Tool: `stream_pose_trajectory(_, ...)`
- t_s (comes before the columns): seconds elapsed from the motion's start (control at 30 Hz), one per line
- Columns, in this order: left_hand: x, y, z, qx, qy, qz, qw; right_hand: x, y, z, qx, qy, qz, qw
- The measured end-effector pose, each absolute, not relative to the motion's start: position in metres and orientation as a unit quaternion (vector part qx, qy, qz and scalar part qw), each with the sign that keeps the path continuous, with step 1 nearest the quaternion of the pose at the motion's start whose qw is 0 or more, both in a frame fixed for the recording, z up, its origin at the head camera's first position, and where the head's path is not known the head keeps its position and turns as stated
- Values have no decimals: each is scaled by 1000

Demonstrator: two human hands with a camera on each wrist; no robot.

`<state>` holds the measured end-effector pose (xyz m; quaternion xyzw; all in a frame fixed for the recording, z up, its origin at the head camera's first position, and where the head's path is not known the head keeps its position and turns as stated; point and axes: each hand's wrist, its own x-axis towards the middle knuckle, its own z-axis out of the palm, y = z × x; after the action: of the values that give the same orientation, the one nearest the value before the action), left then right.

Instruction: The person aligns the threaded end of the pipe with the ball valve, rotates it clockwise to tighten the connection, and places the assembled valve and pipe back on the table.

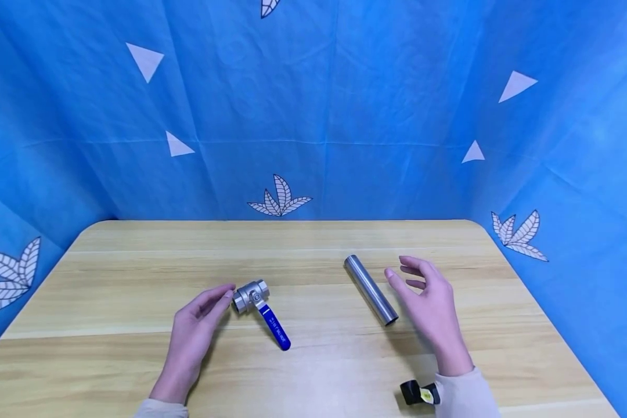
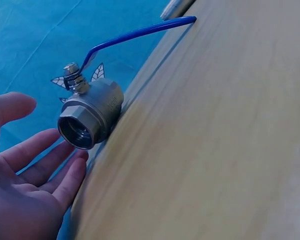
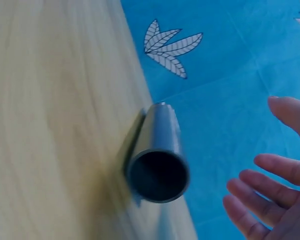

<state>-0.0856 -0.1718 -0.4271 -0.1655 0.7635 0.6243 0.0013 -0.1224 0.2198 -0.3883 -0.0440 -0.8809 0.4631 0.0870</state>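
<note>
A steel ball valve (image 1: 251, 295) with a blue lever handle (image 1: 276, 328) lies on the table, left of the middle. Close beside its left end is my left hand (image 1: 195, 334), fingers relaxed and nothing held. The left wrist view shows the fingertips right by the threaded opening of the valve (image 2: 97, 112); whether they touch it I cannot tell. Further right rests a shiny metal pipe (image 1: 371, 289), slanting toward me. My right hand (image 1: 431, 307) hovers just right of it, thumb and fingers spread. In the right wrist view, the pipe (image 3: 160, 135) and right hand (image 3: 270, 200) are apart.
A small black object with a yellow label (image 1: 418, 393) is by the right sleeve (image 1: 465, 395). The pale wooden table (image 1: 319, 366) ends at its back edge against a blue curtain (image 1: 313, 104) with white triangles and leaves, which also hangs along both sides.
</note>
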Motion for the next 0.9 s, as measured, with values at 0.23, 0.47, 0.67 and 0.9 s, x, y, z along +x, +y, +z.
stream_pose_trajectory(0.23,-86,-173,-431,-151,770,620,21,-126,225,-398,-86,-854,508,68)
stream_pose_trajectory(0.47,-86,-174,-432,-142,782,606,39,-131,230,-414,-112,-802,586,40)
stream_pose_trajectory(0.67,-84,-173,-435,-116,790,600,46,-132,234,-435,-146,-749,643,61)
stream_pose_trajectory(0.9,-87,-170,-435,-81,831,550,37,-135,232,-438,-143,-746,647,68)
